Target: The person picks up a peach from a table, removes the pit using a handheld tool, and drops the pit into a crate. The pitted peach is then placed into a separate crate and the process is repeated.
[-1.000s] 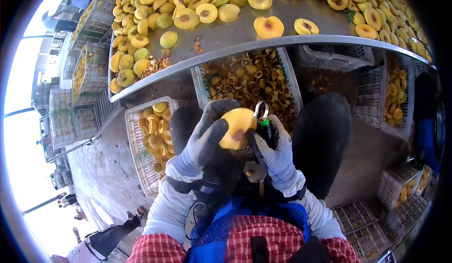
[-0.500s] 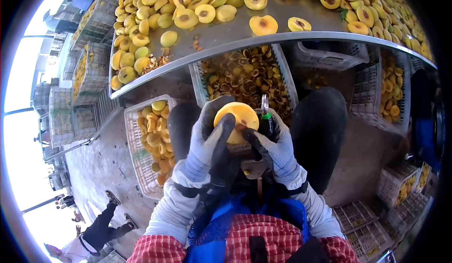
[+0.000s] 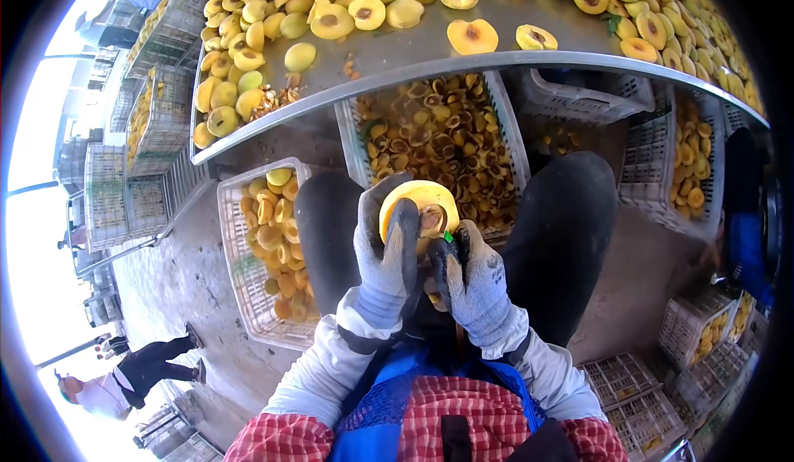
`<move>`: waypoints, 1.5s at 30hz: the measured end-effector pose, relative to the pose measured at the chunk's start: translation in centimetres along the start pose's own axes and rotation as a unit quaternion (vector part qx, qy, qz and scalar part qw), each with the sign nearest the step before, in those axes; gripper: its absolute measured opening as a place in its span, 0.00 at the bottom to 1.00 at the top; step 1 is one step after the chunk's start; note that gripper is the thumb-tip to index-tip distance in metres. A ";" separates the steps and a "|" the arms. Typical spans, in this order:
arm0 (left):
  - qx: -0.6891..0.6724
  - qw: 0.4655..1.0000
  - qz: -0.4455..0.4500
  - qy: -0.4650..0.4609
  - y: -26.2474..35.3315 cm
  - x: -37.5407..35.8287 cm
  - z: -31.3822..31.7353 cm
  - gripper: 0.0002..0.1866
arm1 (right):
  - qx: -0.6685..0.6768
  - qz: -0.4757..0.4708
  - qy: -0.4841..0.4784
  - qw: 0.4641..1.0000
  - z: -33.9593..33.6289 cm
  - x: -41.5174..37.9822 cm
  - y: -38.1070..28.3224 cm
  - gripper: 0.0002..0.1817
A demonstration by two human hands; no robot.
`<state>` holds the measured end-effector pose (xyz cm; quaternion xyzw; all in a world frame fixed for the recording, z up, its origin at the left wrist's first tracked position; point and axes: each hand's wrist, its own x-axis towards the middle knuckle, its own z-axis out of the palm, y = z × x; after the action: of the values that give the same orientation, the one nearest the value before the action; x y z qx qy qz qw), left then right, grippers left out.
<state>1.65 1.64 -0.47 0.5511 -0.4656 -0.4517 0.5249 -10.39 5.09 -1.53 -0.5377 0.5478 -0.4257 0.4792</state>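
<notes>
Over my lap, my left hand (image 3: 382, 243), in a grey-and-black glove, grips a yellow peach half (image 3: 416, 195) with its cut face up. The brown pit hollow (image 3: 432, 220) shows at its lower right. My right hand (image 3: 473, 276), gloved alike, is closed around a small hand tool whose green band (image 3: 447, 236) shows beside the fruit. The tool's metal loop end is at the pit hollow, hard to make out there; its handle is hidden in my fingers. Both hands are close together, the right one against the fruit's lower right edge.
A metal table (image 3: 364, 58) ahead carries many peach halves (image 3: 472, 37). Beneath its edge sits a crate (image 3: 506, 123) of brown-centred pieces. Left of my knee stands a white crate (image 3: 240, 268) of peach halves. More crates (image 3: 637, 387) are at right. A person (image 3: 153, 371) is at left.
My right hand has turned the tool, bringing its loop from upright beside the fruit down to the pit hollow. The person at left has shifted.
</notes>
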 end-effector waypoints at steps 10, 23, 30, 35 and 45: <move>0.034 0.997 0.022 -0.068 -1.9 0.4 -0.3 0.17 | 0.123 0.000 -0.015 0.992 0.7 -0.5 1.7 0.10; 0.022 0.998 0.025 -0.057 -3.2 0.8 0.0 0.19 | 0.485 0.354 -0.193 0.776 -0.4 0.0 0.3 0.29; 0.118 0.980 0.088 -0.134 -2.5 1.6 -0.5 0.18 | 0.581 0.382 -0.278 0.663 -0.7 0.0 1.4 0.28; -0.206 0.949 -0.159 -0.176 -2.8 1.8 -0.1 0.20 | 0.666 0.381 -0.283 0.576 -0.2 0.0 2.1 0.28; -0.192 0.972 -0.115 0.077 -6.2 -1.0 -3.7 0.21 | 0.729 0.305 -0.266 0.552 -0.3 0.8 3.5 0.27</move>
<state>5.37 3.27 -6.47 0.5231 -0.2623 -0.5462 0.5994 -11.25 4.53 -4.97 0.1069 0.0283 -0.3450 0.9321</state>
